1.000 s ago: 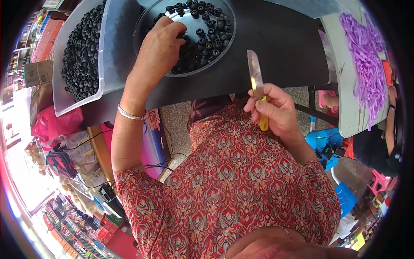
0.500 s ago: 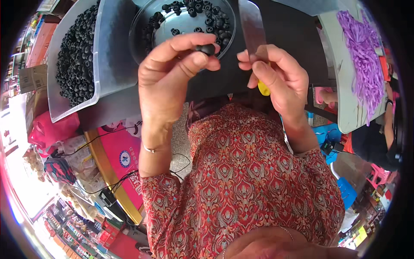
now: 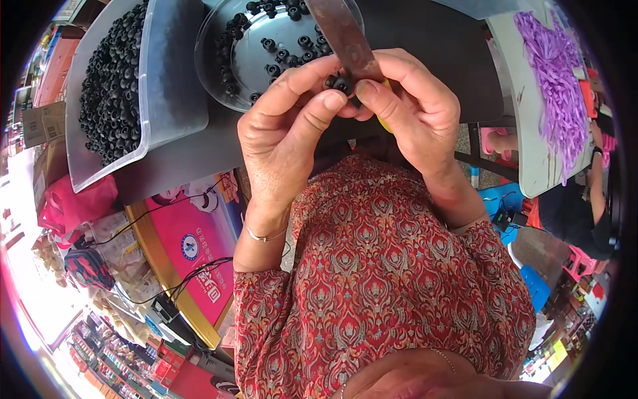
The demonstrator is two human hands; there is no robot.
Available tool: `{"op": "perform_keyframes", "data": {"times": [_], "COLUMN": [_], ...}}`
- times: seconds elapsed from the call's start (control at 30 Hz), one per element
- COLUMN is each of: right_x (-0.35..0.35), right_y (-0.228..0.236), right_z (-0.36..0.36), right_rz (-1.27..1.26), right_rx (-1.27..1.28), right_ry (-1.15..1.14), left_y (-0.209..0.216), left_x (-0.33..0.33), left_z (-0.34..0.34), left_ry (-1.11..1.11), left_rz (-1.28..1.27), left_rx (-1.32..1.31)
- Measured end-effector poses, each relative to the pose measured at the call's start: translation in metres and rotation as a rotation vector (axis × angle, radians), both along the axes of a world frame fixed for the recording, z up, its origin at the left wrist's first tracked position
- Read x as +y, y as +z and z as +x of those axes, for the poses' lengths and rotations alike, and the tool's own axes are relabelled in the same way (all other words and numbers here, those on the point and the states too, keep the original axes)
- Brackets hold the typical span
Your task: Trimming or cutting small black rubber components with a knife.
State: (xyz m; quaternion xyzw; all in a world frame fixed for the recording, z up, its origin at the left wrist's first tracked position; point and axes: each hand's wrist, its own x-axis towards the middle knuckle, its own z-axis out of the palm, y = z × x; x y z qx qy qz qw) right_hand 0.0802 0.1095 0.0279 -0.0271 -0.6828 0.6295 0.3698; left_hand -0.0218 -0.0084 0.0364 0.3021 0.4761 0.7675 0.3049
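Observation:
My left hand (image 3: 286, 133) pinches a small black rubber piece (image 3: 340, 84) between thumb and fingers. My right hand (image 3: 425, 110) is closed around a knife (image 3: 344, 36) with a broad, brownish-stained blade; a bit of its yellow handle shows below the fingers. The base of the blade meets the black piece, with the right thumb pressed beside it. The exact contact of edge and piece is hidden by the fingers. Just beyond my hands stands a round clear basin (image 3: 216, 90) holding several similar black pieces.
A translucent bin (image 3: 173, 86) heaped with black pieces (image 3: 113, 100) stands on the dark table (image 3: 442, 50) at left. At right, purple strips (image 3: 551, 80) lie on a pale board (image 3: 531, 156). Another person's arm (image 3: 597, 166) shows at the far right.
My hands have come together. The knife has swung left and tilted over the basin, its blade now at the black piece, which my left hand has brought slightly right and lower.

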Motion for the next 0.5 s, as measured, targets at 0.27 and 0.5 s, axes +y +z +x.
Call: {"op": "perform_keyframes", "data": {"times": [0.27,0.5], "right_x": [-0.0030,-0.0024], "right_y": [0.0024,0.0019], "right_z": [-0.0034,-0.0010], "right_rz": [-0.052,0.004], "right_rx": [0.036,0.017], "right_ry": [-0.029,-0.030], "left_y": [-0.0021,-0.0049], "left_x": [-0.0007,0.0003], "left_z": [0.0010,0.0034], "left_ry": [0.019,0.030], "left_rz": [0.030,0.034], "left_rx": [-0.022,-0.171]}}
